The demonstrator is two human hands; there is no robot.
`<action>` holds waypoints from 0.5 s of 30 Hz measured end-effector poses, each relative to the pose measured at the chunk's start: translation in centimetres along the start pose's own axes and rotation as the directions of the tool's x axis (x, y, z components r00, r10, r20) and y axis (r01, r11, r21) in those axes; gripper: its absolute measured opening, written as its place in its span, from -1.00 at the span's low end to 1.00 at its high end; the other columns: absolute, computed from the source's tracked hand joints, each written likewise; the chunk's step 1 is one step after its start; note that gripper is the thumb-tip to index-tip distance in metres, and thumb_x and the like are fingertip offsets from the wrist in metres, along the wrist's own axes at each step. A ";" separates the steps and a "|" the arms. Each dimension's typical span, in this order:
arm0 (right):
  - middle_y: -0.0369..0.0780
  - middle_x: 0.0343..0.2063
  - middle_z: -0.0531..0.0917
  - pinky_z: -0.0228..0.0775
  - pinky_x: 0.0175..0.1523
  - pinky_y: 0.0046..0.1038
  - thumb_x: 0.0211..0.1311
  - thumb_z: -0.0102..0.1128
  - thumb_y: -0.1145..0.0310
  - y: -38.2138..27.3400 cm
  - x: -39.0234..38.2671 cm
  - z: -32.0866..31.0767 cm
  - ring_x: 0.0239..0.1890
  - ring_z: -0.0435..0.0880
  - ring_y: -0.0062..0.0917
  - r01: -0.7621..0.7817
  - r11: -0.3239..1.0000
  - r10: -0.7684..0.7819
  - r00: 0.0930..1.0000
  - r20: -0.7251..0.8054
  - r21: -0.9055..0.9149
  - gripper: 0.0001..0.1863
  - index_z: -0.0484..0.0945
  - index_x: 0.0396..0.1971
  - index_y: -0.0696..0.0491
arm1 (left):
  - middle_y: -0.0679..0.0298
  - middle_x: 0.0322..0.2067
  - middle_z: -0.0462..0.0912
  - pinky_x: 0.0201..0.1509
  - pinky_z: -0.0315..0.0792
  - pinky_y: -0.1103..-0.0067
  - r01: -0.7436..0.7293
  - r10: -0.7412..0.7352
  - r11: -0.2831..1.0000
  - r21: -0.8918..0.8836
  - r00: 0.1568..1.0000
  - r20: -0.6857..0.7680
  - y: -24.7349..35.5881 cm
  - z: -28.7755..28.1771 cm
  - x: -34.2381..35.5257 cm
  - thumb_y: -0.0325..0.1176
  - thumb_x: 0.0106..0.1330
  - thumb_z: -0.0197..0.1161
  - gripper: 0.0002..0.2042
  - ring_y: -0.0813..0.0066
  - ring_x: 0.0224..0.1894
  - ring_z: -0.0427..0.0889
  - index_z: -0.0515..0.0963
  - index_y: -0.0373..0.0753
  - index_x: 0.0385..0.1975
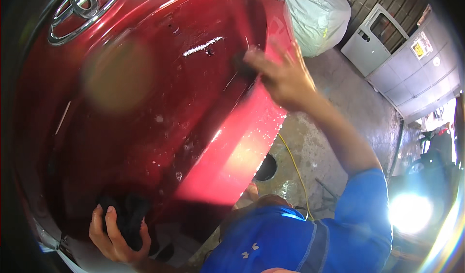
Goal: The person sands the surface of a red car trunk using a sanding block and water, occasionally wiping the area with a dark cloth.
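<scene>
red, glossy & wet: head view (the only one) has a curved car panel [160, 103] filling left & centre. work on it looks under way, not done, imo: drops [268, 153] line the right edge, pale flecks [179, 176] dot the surface, no patch reads as clearly finished. exact share done vs. left, can't tell; no clear line btwn treated & untreated areas.

panel's look: deep dark red thru the middle, brighter pinkish red along the right edge where light hits. white streak [202, 46] nr the top, poss. glare, poss. a mark. thin pale line [63, 117] far left; scratch or reflection, can't say. chrome badge [86, 11] sits top left.

left hand [116, 244], low on the panel, has fingers & thumb curled round a black cloth [131, 219], pinching it. right hand [288, 82] is up by the right edge, at a dark pad [244, 64]; too blurred to tell if it grips or just presses, tho fingers look partly apart.

around it: pale plastic cover [319, 21] top right, yellow cord [294, 161] on the floor [339, 89], v. bright lamp [410, 214] lower right.
</scene>
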State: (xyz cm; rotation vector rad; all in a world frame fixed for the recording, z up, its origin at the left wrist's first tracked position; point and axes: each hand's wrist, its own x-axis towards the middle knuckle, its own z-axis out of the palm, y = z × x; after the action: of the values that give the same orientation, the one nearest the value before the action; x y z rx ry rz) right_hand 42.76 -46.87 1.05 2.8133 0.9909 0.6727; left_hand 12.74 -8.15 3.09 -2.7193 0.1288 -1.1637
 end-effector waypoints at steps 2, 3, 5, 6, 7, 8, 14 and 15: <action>-0.38 0.55 0.34 -0.32 0.64 0.33 0.50 0.10 0.16 3.7 2.3 0.8 0.66 0.04 -0.09 -0.060 0.985 0.049 0.997 -0.067 -0.161 -0.37 0.32 0.54 -0.16 | -0.16 0.06 0.66 0.00 0.57 0.15 -0.002 0.002 1.000 0.000 1.000 -0.012 0.1 0.4 0.3 -0.07 0.32 0.36 -0.48 -0.13 -0.05 0.68 0.63 -0.36 0.13; -0.36 0.56 0.34 -0.30 0.63 0.34 0.51 0.07 0.14 4.1 3.1 0.5 0.66 0.04 -0.08 -0.043 0.979 0.032 0.998 -0.058 -0.199 -0.38 0.33 0.53 -0.13 | -0.16 0.06 0.66 -0.01 0.56 0.15 0.006 -0.006 1.000 0.004 1.000 -0.020 0.3 0.6 0.3 -0.07 0.33 0.35 -0.48 -0.13 -0.06 0.68 0.63 -0.36 0.13; -0.34 0.57 0.32 -0.30 0.62 0.36 0.55 0.02 0.10 2.2 2.8 1.3 0.65 0.05 -0.05 0.005 0.996 -0.007 1.000 -0.025 -0.091 -0.38 0.32 0.53 -0.08 | -0.18 0.05 0.66 -0.02 0.56 0.13 0.000 0.000 1.000 0.005 1.000 -0.016 0.2 0.6 0.0 -0.04 0.35 0.34 -0.48 -0.13 -0.08 0.68 0.63 -0.37 0.12; -0.33 0.57 0.31 -0.31 0.62 0.36 0.55 0.01 0.09 -0.3 1.2 0.9 0.66 0.05 -0.04 0.012 1.000 -0.011 1.000 0.024 -0.008 -0.37 0.31 0.54 -0.07 | -0.19 0.04 0.66 -0.03 0.56 0.12 0.001 -0.001 1.000 0.014 1.000 -0.013 -0.2 0.4 -0.3 -0.03 0.36 0.33 -0.47 -0.14 -0.08 0.68 0.62 -0.37 0.11; -0.33 0.58 0.30 -0.32 0.62 0.36 0.56 0.00 0.08 -2.2 -1.1 -0.3 0.66 0.04 -0.04 0.014 0.998 -0.018 0.997 0.077 0.055 -0.36 0.29 0.55 -0.06 | -0.18 0.06 0.65 0.01 0.56 0.12 0.012 -0.012 1.000 -0.006 1.000 0.003 -0.4 0.2 -0.5 -0.08 0.33 0.37 -0.48 -0.15 -0.03 0.67 0.62 -0.37 0.13; -0.32 0.58 0.29 -0.32 0.62 0.36 0.56 0.00 0.08 -2.7 -2.1 -1.0 0.66 0.03 -0.04 0.010 0.993 -0.026 0.991 0.131 0.117 -0.35 0.28 0.55 -0.04 | -0.17 0.08 0.65 0.05 0.57 0.11 0.022 -0.021 0.999 -0.029 1.000 0.019 -0.5 -0.1 -0.6 -0.13 0.29 0.40 -0.48 -0.17 0.02 0.67 0.62 -0.37 0.14; -0.28 0.61 0.22 -0.35 0.59 0.42 0.61 -0.14 0.00 6.9 9.1 1.5 0.68 -0.05 -0.01 -0.168 0.961 0.170 0.985 -0.009 -0.222 -0.34 0.24 0.57 -0.04 | -0.16 0.11 0.64 0.09 0.58 0.11 0.006 -0.007 0.998 -0.070 1.000 -0.006 0.2 0.5 0.3 -0.20 0.28 0.41 -0.49 -0.18 0.05 0.66 0.60 -0.37 0.17; -0.28 0.62 0.21 -0.34 0.58 0.43 0.61 -0.16 -0.01 7.3 9.4 1.7 0.68 -0.05 -0.01 -0.201 0.956 0.206 0.979 0.002 -0.213 -0.34 0.24 0.57 -0.04 | -0.16 0.11 0.64 0.08 0.58 0.10 -0.010 0.010 0.997 -0.070 1.000 -0.003 0.1 0.3 0.4 -0.20 0.29 0.40 -0.49 -0.18 0.04 0.66 0.60 -0.37 0.17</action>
State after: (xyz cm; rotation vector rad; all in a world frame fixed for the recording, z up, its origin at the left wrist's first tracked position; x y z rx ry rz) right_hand 54.23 -46.75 4.63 2.7472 0.5890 0.7157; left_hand 13.25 -8.28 3.16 -2.7746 0.1866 -1.1813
